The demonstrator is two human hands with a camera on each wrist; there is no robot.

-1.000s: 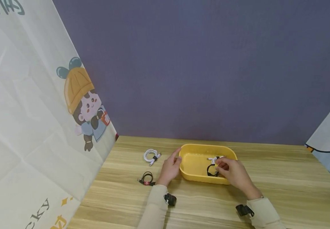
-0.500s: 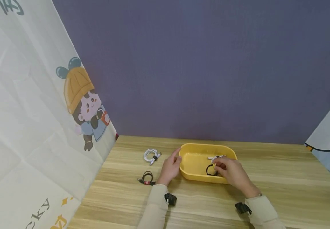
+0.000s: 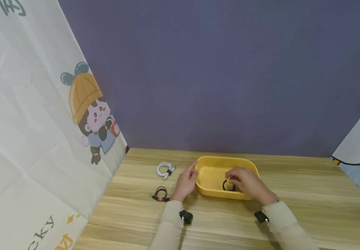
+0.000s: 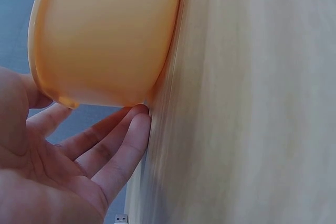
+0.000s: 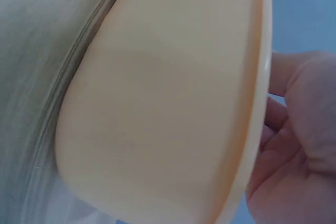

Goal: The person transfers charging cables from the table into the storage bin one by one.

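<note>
A yellow plastic tray (image 3: 211,193) stands on the table, its outer wall filling much of both wrist views. At its left end my left hand (image 3: 185,184) rests fingertips against the outside wall, the fingers extended in the left wrist view. My right hand (image 3: 250,182) reaches over the near rim into the tray's right half. Its thumb and fingers pinch a coiled black cable (image 3: 224,185) with a small yellow piece at the fingertips. The right wrist view hides the cable and fingertips behind the tray wall.
Left of the tray lie a coiled white USB cable (image 3: 165,170) and, nearer, a coiled black cable (image 3: 161,194) with a red tie. The wood-grain table (image 3: 308,194) meets a dark blue wall (image 3: 223,76) behind.
My right hand has shifted left within the tray, and the black cable loop has moved left with it. A white cable in the tray is now covered by that hand. The left hand stays put.
</note>
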